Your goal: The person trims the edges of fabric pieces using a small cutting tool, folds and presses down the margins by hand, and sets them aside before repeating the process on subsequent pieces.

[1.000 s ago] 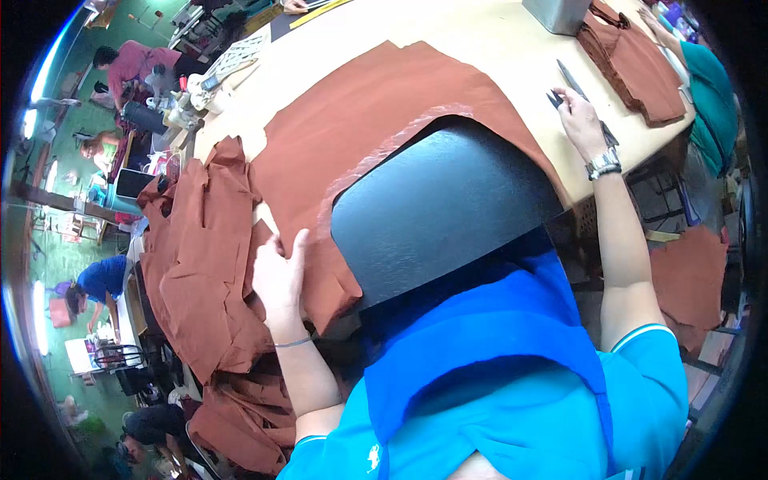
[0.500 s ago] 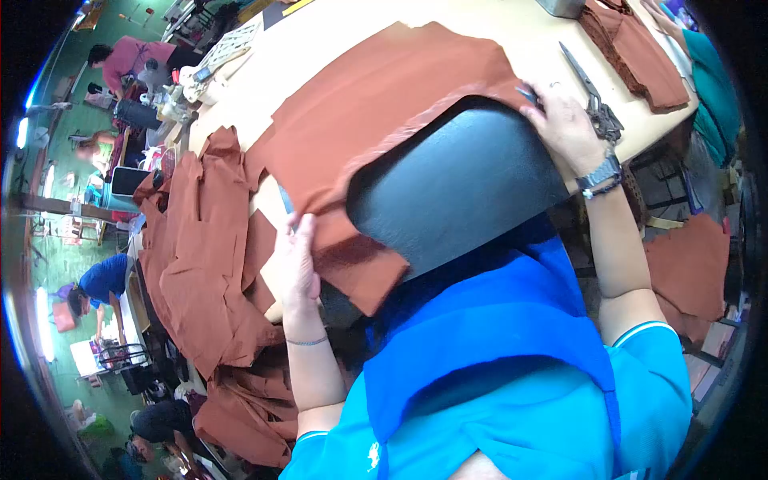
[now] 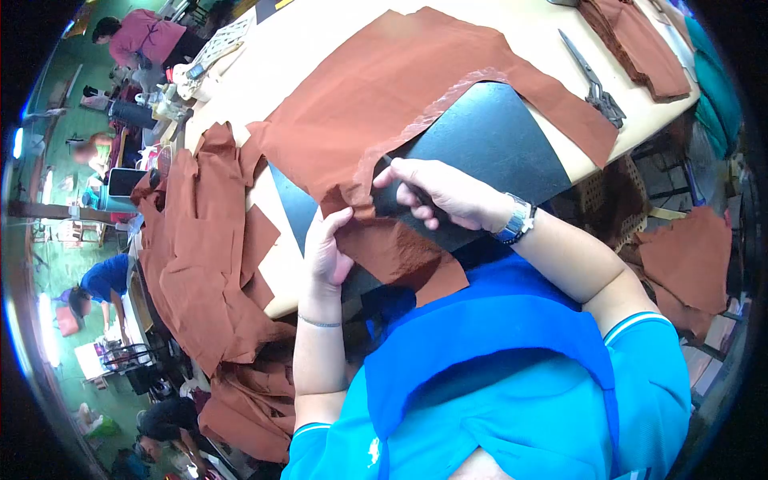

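Note:
A large piece of brown leather [image 3: 384,88] with a curved edge lies across a black board [image 3: 504,132]. Along that curve runs a pale, shiny strip. My left hand [image 3: 326,248] pinches the leather near its lower left part, where the material is bunched and a flap hangs toward the blue apron. Close by, at the near end of the curve, my right hand [image 3: 448,192] is closed around a slim dark tool [image 3: 418,194]. The tool's working end is too hard to make out.
Metal shears [image 3: 590,76] lie on the cream table [image 3: 280,96] to the right. More brown leather [image 3: 200,248] drapes over the left edge, and folded leather [image 3: 636,48] sits at the far right. Other people work at the left, one in a pink top [image 3: 144,38].
My right hand has moved from the far right end of the curve down to the left, near my left hand. The leather's right arm now lies flat, and the lower flap has shifted right.

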### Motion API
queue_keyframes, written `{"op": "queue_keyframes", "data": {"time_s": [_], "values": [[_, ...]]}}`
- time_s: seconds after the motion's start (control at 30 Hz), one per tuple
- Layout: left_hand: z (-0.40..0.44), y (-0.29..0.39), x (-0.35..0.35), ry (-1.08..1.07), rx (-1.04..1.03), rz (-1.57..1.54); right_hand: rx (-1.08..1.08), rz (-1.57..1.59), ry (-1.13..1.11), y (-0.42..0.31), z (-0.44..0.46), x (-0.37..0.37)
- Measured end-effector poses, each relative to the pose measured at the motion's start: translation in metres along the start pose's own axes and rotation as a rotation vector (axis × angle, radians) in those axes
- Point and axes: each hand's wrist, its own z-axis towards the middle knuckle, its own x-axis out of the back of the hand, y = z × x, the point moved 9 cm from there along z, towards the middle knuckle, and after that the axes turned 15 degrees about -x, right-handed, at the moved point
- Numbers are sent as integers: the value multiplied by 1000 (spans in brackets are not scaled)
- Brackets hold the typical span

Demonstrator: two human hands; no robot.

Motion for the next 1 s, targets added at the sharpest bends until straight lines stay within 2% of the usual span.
{"op": "queue_keyframes", "data": {"time_s": [0.13,0.2,0.33,0.53,0.73,1.0], "values": [[-4,5,4,26,-127,-26,-141,152,-117,10,0,-9],[-5,3,6,-8,-109,-55,-186,255,-198,12,3,-11],[-5,4,7,-7,-95,-83,-240,265,-196,13,10,-13],[-6,4,3,-24,-87,-72,-212,360,-173,10,17,-8],[-6,4,7,-34,-100,-97,-140,274,-151,9,13,-8],[-6,6,4,-11,-102,-104,-199,297,-151,11,8,-11]]}}
